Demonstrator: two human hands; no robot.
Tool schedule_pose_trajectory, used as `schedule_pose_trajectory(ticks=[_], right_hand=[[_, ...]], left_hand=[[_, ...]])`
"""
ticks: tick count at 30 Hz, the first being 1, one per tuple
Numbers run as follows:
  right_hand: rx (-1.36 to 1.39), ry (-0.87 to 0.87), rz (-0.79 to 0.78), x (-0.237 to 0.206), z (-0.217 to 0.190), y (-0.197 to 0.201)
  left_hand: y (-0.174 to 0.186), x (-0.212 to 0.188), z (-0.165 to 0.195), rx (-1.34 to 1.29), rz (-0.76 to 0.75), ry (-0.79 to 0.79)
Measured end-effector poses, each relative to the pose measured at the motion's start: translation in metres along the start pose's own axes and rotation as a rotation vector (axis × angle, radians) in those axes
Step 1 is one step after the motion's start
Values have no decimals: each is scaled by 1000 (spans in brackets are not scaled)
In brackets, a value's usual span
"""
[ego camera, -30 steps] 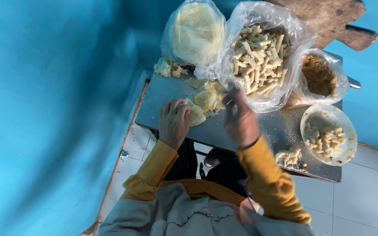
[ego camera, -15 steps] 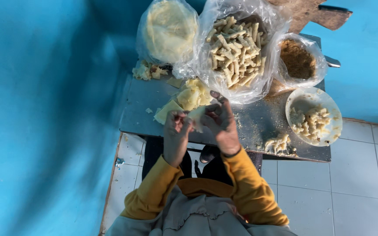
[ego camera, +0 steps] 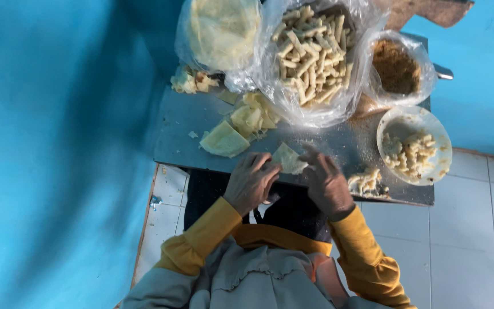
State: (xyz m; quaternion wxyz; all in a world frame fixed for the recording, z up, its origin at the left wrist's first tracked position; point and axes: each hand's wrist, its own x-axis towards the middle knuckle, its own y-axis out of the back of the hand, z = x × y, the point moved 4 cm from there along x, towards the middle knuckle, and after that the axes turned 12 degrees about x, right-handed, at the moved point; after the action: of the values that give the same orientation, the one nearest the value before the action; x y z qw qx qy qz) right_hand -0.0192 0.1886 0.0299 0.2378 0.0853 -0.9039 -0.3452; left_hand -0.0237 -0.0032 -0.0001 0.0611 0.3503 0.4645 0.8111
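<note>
Both hands on one pale wrapper at the near edge of the metal table.

My left hand (ego camera: 251, 182) and right hand (ego camera: 326, 184) pinch the thin pale-yellow triangular dough sheet (ego camera: 289, 158) between them; my fingers cover its lower part, so any filling is hidden. It looks soft, matte, folded to a point. It sits at the grey steel tabletop's (ego camera: 184, 123) near rim. Just beyond my left hand lies a folded pale wrapper wedge (ego camera: 223, 141); bare steel is left of that. Right of my right hand stands a white bowl of pale lumps (ego camera: 413, 145).

Left hand (ego camera: 251, 182), right hand (ego camera: 325, 184), pale wrapper (ego camera: 289, 158) between, metal table (ego camera: 181, 123)
</note>
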Motion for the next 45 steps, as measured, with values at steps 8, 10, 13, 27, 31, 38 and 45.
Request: schedule_pose_trajectory(ticks=[8, 10, 13, 27, 31, 38, 45], right_hand=[[-466, -125, 288, -88, 20, 70], [-610, -206, 288, -110, 27, 77], [-704, -268, 241, -127, 42, 70], [-239, -131, 169, -64, 19, 41], [-198, -44, -11, -16, 9, 3], [-735, 131, -136, 2, 9, -12], [-651, 119, -205, -16, 1, -16]], left_hand=[[-26, -11, -11, 1, -10, -289], [-30, -14, -11, 9, -2, -309], [-35, -15, -13, 17, -6, -334], [-37, -22, -15, 48, 80, -392], [-35, -23, -15, 30, 83, -366], [-37, -23, -13, -8, 12, -355], [-35, -24, -4, 28, 156, -270]])
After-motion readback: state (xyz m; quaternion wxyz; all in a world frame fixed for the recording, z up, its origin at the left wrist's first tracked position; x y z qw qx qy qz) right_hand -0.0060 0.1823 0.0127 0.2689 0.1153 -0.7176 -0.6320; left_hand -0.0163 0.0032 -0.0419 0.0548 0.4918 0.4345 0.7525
